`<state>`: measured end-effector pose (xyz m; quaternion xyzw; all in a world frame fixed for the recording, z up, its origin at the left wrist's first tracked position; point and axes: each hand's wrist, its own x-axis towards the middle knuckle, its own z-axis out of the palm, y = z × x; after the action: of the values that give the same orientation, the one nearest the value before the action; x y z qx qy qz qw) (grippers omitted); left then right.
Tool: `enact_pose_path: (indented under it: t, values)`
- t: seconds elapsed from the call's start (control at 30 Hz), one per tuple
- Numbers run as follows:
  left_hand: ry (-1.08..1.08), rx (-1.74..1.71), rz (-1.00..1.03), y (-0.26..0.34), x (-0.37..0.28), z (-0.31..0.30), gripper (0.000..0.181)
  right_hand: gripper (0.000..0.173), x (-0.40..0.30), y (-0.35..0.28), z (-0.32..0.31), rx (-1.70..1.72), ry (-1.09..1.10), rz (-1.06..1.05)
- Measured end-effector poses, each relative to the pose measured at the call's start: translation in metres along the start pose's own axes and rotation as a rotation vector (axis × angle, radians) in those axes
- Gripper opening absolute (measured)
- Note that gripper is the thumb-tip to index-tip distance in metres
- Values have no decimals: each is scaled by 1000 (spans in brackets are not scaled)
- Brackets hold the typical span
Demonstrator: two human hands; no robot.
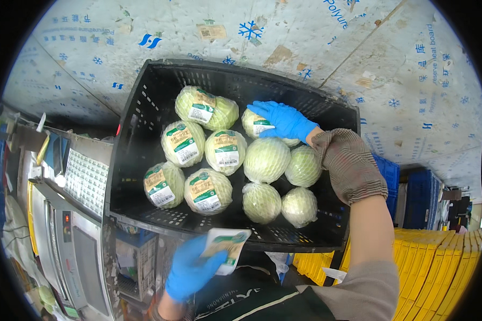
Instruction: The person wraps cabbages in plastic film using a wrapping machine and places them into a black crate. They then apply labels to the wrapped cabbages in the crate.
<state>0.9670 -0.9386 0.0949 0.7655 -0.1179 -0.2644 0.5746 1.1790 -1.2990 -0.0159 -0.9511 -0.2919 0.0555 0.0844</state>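
My right hand (287, 119), in a blue glove, lies over a net-wrapped cabbage (250, 123). Its fingers and thumb spread around the label on that cabbage, partly hiding it. In my left hand (190, 267), also gloved in blue and slightly blurred, is a stack of printed labels (227, 248), held in front of the crate's near side. The black plastic crate (241, 72) contains several wrapped cabbages. Those toward the left, such as one cabbage (183, 143), bear labels. Toward the right, a cabbage (266, 160) and several beside it show no label on top.
A wall of insulation board (225, 36) rises behind the crate. At left stand a wrapping machine (90, 265) and a sheet of small labels (86, 178). Yellow crates (425, 265) are stacked at right, with blue crates (419, 200) farther back.
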Motion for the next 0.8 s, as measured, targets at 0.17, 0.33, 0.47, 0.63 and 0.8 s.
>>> enact_pose_path:
  t: [0.17,0.33,0.47,0.63,0.8]
  values:
    - [-233,228,507,2,161,40,28,61,-8,1,3,283,154,114]
    - [-208,886,695,-71,224,84,24,65,-10,-17,-5,182,156,156]
    - [-285,661,630,-68,204,104,23,65,-20,9,14,249,161,194]
    - [-293,786,646,-64,202,87,26,82,-17,-23,8,108,189,159]
    - [-116,-160,-44,10,143,46,24,57,-25,-29,-17,-13,39,318]
